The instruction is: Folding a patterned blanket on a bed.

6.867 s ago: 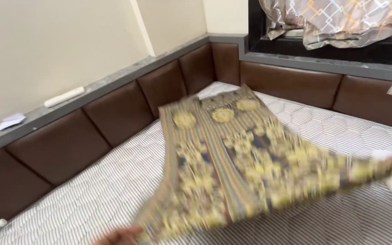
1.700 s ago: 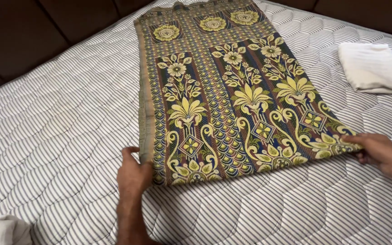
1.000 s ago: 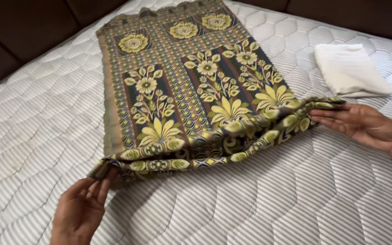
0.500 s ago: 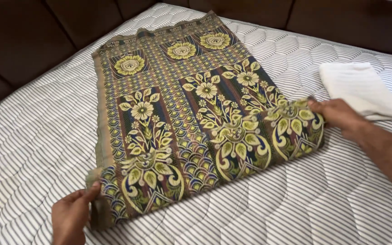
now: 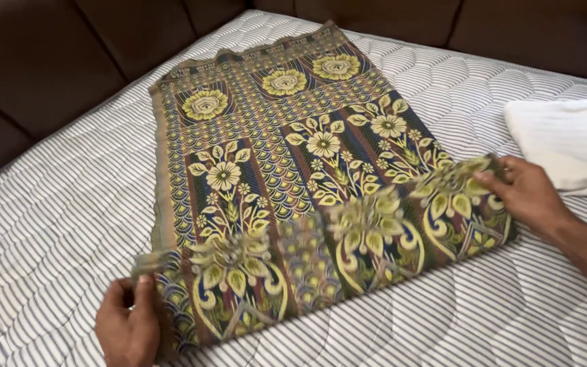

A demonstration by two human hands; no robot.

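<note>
A patterned cloth (image 5: pixel 287 156) with yellow flowers on dark blue and maroon lies spread on the striped quilted mattress (image 5: pixel 56 204). Its near end is folded up over itself, forming a doubled band across the front. My left hand (image 5: pixel 129 323) pinches the near left corner of that fold. My right hand (image 5: pixel 528 194) grips the folded edge at the right corner, lifted slightly off the cloth. The folded edge between my hands looks blurred from motion.
A folded white towel (image 5: pixel 568 143) lies on the mattress at the right, just beyond my right hand. Dark brown padded panels (image 5: pixel 49 61) line the far and left sides of the bed.
Over the last second I have carried the cloth's near edge up and away from me, folding it over the cloth. Both hands moved with it; the fold has grown wider.
</note>
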